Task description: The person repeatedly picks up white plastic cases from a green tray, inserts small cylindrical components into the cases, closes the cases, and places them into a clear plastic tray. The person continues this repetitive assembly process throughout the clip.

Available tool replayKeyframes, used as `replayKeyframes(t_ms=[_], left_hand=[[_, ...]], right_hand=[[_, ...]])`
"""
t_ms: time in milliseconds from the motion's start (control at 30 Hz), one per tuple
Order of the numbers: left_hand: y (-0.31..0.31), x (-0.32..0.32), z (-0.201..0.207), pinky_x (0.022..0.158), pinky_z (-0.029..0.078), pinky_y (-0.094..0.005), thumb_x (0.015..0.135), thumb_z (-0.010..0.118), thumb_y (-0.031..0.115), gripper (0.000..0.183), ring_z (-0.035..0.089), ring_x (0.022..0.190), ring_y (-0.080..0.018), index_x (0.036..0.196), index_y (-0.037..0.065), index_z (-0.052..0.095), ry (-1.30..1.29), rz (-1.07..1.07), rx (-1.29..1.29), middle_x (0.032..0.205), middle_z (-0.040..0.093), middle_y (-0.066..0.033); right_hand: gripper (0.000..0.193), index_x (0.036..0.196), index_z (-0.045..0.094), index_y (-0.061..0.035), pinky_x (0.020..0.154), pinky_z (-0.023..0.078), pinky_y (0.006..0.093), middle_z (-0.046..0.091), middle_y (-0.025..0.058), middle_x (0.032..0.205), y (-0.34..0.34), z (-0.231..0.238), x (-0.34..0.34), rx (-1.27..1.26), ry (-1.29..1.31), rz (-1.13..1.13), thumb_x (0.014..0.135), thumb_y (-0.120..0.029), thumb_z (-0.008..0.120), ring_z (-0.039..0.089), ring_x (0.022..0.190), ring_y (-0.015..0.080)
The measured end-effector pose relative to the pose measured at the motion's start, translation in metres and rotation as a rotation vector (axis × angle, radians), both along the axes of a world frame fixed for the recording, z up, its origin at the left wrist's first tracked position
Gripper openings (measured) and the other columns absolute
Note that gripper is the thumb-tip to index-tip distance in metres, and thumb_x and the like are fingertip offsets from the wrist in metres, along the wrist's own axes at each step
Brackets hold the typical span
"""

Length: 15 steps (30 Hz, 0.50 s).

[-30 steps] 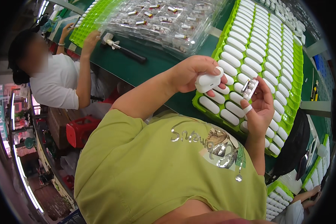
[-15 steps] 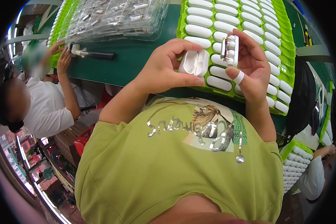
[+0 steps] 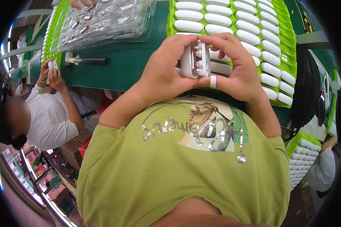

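My left hand [image 3: 161,62] is closed round a hollow white earbud case shell [image 3: 187,63]. Opposite it, my right hand [image 3: 240,60], with white tape on the thumb, grips a white oblong part [image 3: 206,60] that has rounded bumps and small electronics on its inner side. The two pieces stand upright against each other, the electronics facing into the shell. How far one sits inside the other I cannot tell. Behind my hands lies a bright green tray [image 3: 288,49] holding rows of white oblong cases [image 3: 247,27].
Stacked clear plastic trays [image 3: 140,34] of small parts lie at the far left, a hand [image 3: 81,3] over them. Nearer is a black-handled hammer [image 3: 87,60]. A co-worker in white [image 3: 51,117] sits at left. Another filled green tray [image 3: 305,153] is at lower right.
My right hand has moved left and turned the part with the electronics, bringing it against the shell. The co-worker at left now holds up a white piece.
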State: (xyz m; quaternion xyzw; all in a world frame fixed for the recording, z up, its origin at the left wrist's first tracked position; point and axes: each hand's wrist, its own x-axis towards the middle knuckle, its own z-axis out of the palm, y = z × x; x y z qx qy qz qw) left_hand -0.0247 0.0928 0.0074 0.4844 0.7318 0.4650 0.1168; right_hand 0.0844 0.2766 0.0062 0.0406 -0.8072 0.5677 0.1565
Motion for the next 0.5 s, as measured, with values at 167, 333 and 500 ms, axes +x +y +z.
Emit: replayKeyframes(t_ms=[167, 333, 500], left_hand=[[-0.001, 0.0, 0.001, 0.085, 0.054, -0.0368, 0.062, 0.092, 0.029, 0.082, 0.059, 0.108, -0.0289, 0.128, 0.001, 0.052, -0.008, -0.008, -0.019, 0.119, 0.059, -0.0138], [-0.007, 0.002, 0.006, 0.092, 0.053, -0.0338, 0.067, 0.088, 0.005, 0.082, 0.06, 0.112, -0.0195, 0.137, 0.0, 0.046, -0.419, -0.084, -0.013, 0.127, 0.053, -0.0105], [-0.014, -0.004, 0.007, 0.087, 0.055, -0.032, 0.065, 0.089, 0.003, 0.084, 0.06, 0.111, -0.0198, 0.137, -0.001, 0.047, -0.572, -0.106, -0.026, 0.126, 0.055, -0.0112]], right_hand=[[0.065, 0.123, 0.062, -0.0105, 0.083, 0.047, 0.0337, 0.059, 0.0075, 0.113, 0.001, -0.002, 0.001, 0.047, -0.009, -0.001, 0.062, -0.016, 0.083, 0.056, 0.104, 0.0231], [0.065, 0.123, 0.062, -0.0097, 0.079, 0.046, 0.0322, 0.06, 0.0059, 0.11, 0.001, -0.007, 0.0, 0.017, -0.025, -0.017, 0.062, -0.016, 0.083, 0.056, 0.101, 0.0211], [0.065, 0.124, 0.062, -0.0092, 0.074, 0.042, 0.029, 0.059, 0.0027, 0.106, 0.002, -0.005, 0.0, -0.038, -0.039, 0.014, 0.063, -0.016, 0.084, 0.054, 0.094, 0.0161]])
